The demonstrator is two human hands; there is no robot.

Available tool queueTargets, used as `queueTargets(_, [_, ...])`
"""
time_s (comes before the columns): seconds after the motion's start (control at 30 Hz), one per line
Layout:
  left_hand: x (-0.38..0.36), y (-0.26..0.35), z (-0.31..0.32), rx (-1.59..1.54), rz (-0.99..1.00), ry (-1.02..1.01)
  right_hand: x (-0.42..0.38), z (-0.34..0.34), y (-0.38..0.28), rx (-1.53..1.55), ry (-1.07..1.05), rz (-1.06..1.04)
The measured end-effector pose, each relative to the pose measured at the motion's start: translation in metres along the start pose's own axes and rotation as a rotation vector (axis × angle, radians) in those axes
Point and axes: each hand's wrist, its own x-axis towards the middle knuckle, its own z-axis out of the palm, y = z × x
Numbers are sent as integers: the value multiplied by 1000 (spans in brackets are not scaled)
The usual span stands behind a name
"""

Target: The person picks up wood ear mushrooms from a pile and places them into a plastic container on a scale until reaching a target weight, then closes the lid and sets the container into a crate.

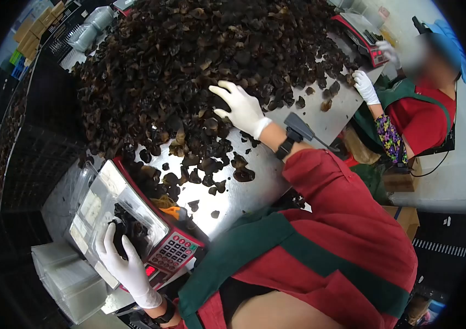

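A large heap of dark, curled wood-ear-like pieces (161,60) covers the metal table (266,170). My right hand (239,108), in a white glove, lies over the heap's near edge with its fingers spread. At the lower left, my left hand (122,263), also gloved, rests with fingers apart at a clear plastic tray (153,222) on the red scale (175,255). Dark pieces lie in the tray beside its fingertips. Whether any piece is between those fingers cannot be made out.
Stacked clear containers (71,279) stand at the lower left. A black crate (41,131) borders the table's left side. An orange-handled tool (173,211) lies beside the scale. At the right, a co-worker (424,115) with gloved hands is near another red scale (356,38).
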Motion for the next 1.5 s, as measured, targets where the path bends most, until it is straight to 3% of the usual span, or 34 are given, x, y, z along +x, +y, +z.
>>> queueTargets(0.17, [-1,1,-2,-40,-32,-22,-27,-3,16,72,159,17])
queueTargets(0.3, [1,-1,2,-56,-28,-3,-6,-9,13,39,112,80])
queueTargets(0.37, [0,-1,2,-45,-16,9,8,-14,6,-74,8,243])
queueTargets(0.5, [-2,0,1,-33,-36,-1,31,1,15,-178,-88,176])
queueTargets(0.57, [-2,0,0,-38,-19,7,30,-1,20,-103,-37,193])
queueTargets(0.63, [-3,2,-1,-23,-49,-10,24,-14,18,391,-38,277])
queueTargets(0.77, [-4,1,0,-24,-48,-29,5,-37,13,652,-37,203])
queueTargets(0.83, [-2,2,2,16,-21,54,-3,-48,13,714,-60,236])
queueTargets(0.9, [-2,2,1,25,11,47,-11,-55,16,981,-42,289])
queueTargets(0.97, [-4,1,0,0,-57,-19,-22,-70,19,935,-38,251])
queueTargets(1.07, [-5,2,-1,50,-26,-3,-49,-114,23,905,-166,383])
queueTargets(1.13, [-4,1,-3,98,-14,-7,-72,-155,29,843,-356,446])
queueTargets(1.23, [-5,-2,-1,141,-19,-7,-109,-192,65,578,-749,307])
queueTargets(1.27, [-4,-5,1,142,19,23,-111,-192,63,576,-751,310])
queueTargets(1.33, [-4,-2,0,169,19,20,-115,-186,60,205,-655,202])
queueTargets(1.37, [-4,-1,0,170,25,18,-114,-174,55,208,-652,207])
queueTargets(1.43, [-5,-1,-3,153,-32,-19,-98,-132,39,81,-228,-23])
queueTargets(1.5, [-7,3,-3,131,-33,7,-73,-98,21,44,-160,46])
